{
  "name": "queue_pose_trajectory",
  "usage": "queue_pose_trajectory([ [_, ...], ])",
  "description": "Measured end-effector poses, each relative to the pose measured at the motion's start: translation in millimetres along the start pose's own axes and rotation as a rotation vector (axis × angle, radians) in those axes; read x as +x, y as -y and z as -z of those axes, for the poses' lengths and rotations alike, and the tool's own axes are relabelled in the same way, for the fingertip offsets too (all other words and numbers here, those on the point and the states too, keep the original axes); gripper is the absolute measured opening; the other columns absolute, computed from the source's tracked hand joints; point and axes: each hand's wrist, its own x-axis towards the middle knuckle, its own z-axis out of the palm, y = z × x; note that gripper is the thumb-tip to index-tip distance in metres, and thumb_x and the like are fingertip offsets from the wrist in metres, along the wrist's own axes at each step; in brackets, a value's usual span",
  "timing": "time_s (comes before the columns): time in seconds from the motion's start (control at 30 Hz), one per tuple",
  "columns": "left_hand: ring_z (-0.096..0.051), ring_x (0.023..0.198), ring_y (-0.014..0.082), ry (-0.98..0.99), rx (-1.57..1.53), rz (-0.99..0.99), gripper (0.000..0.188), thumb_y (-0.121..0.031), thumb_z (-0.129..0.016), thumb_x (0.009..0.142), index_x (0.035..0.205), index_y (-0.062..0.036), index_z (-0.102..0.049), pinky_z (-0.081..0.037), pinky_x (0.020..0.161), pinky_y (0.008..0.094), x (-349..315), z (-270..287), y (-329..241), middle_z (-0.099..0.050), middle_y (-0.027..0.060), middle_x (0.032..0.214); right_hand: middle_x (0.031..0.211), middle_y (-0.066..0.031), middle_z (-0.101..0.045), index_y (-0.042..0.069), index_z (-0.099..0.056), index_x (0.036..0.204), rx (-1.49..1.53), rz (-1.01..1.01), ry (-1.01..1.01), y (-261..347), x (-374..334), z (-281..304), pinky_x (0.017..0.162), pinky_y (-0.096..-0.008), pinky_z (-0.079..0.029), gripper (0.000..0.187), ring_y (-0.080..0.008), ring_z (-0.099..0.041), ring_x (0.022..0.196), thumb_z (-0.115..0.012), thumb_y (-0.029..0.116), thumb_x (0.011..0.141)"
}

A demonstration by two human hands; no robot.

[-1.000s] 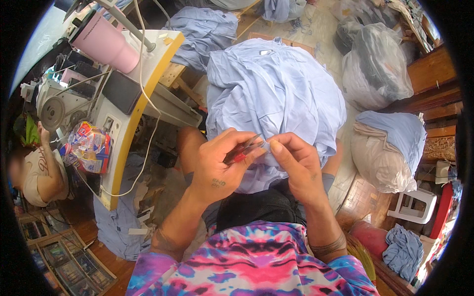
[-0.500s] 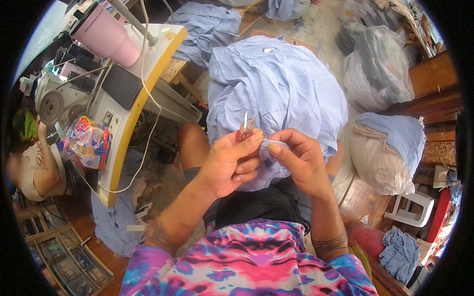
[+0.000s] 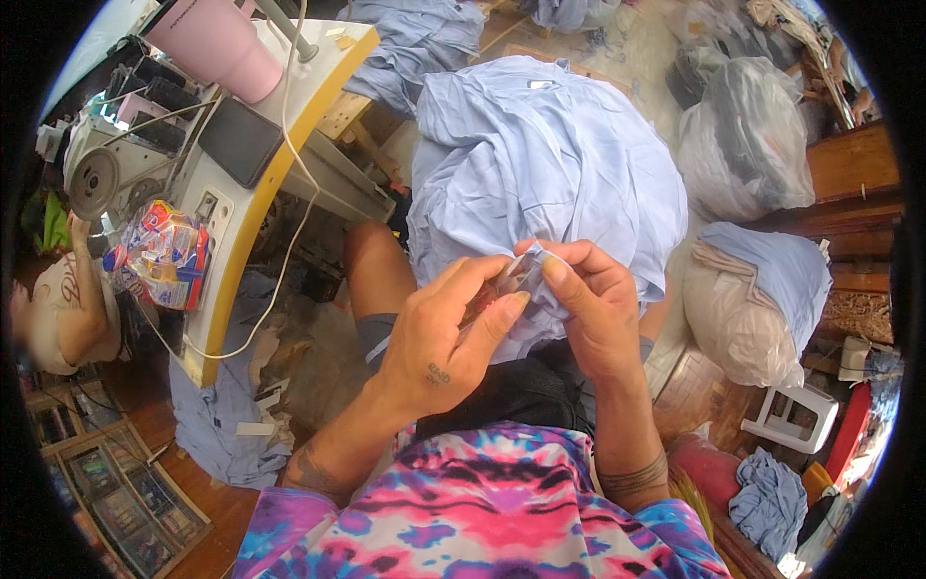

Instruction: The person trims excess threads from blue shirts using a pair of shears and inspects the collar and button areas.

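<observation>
A large heap of light blue cloth garments (image 3: 540, 164) is bunched over my lap. My right hand (image 3: 600, 304) pinches a small edge of this cloth between thumb and fingers. Close against it, my left hand (image 3: 449, 323) is closed around a small pair of thread snips (image 3: 508, 278). Its blades lie near the pinched edge, and a bit of red handle shows between the fingers. Fingers hide most of the snips, so I cannot tell whether the blades touch the cloth.
On my left stands a yellow-edged worktable (image 3: 275, 159) with a pink tumbler (image 3: 217, 48), a dark phone (image 3: 236, 143), a colourful plastic packet (image 3: 162, 256) and a loose white cord. Another person (image 3: 72, 309) sits beyond it. Filled plastic bags (image 3: 745, 140) and a white stool (image 3: 791, 417) stand on the right.
My left hand has turned over, back of the hand up, bringing the snips from pointing upward to down beside the pinched edge. My right hand still grips the cloth, slightly higher.
</observation>
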Motion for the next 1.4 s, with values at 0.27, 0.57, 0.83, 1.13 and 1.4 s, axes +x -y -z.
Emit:
queue_pose_trajectory([
  [0.27,-0.06,0.084,0.0124,-0.02,0.063,-0.025,0.034,-0.022,-0.071,0.099,0.12,0.0042,-0.067,-0.048,0.074,0.029,1.1,4.5,-5.8,-0.067,0.0081,0.096,0.107,-0.0069,-0.075,-0.003,-0.072,0.114,-0.081,-0.009,-0.067,3.7,-3.3,-8.5,0.09,-0.0248,-0.051,0.024,-0.0097,-0.066,0.097,-0.074,0.016,0.099],
  [0.57,-0.057,0.082,0.0065,-0.019,-0.085,0.109,0.035,-0.018,-0.071,0.099,0.123,0.0029,-0.056,-0.046,0.071,0.0231,2.3,4.2,-6.0,-0.065,0.006,0.094,0.103,-0.0039,-0.074,-0.003,-0.074,0.113,-0.093,-0.012,-0.085,2.2,-0.6,-10.8,0.082,-0.0219,-0.05,0.024,-0.0068,-0.065,0.091,-0.074,0.017,0.099],
  [0.83,-0.06,0.08,0.0072,-0.031,-0.184,0.035,0.027,-0.014,-0.07,0.099,0.116,0.0025,-0.057,-0.049,0.069,0.0243,3.2,6.5,8.1,-0.066,0.0052,0.089,0.097,0.0007,-0.073,0.0,-0.076,0.115,-0.26,0.098,-0.03,-0.2,-4.3,-14.1,0.07,-0.0209,-0.046,0.021,-0.0038,-0.059,0.082,-0.072,0.014,0.1],
  [1.13,-0.059,0.076,0.0067,-0.077,-0.052,-0.156,0.023,-0.009,-0.071,0.098,0.114,0.0021,-0.058,-0.049,0.067,0.0243,9.3,6.6,19.4,-0.067,0.0056,0.087,0.092,-0.0136,-0.071,-0.003,-0.073,0.114,-0.702,0.375,0.007,16.2,-3.4,-25.0,0.072,-0.0319,-0.052,0.019,-0.0222,-0.068,0.08,-0.069,0.004,0.097],
  [1.4,-0.059,0.078,0.0081,-0.08,-0.022,-0.159,0.023,-0.011,-0.069,0.101,0.117,0.0021,-0.061,-0.048,0.068,0.0246,10.2,9.6,26.5,-0.066,0.0053,0.091,0.093,-0.0168,-0.07,-0.003,-0.072,0.111,-0.762,0.383,0.052,31.3,-0.2,-27.3,0.074,-0.0347,-0.053,0.017,-0.0289,-0.07,0.082,-0.067,0.001,0.095],
])
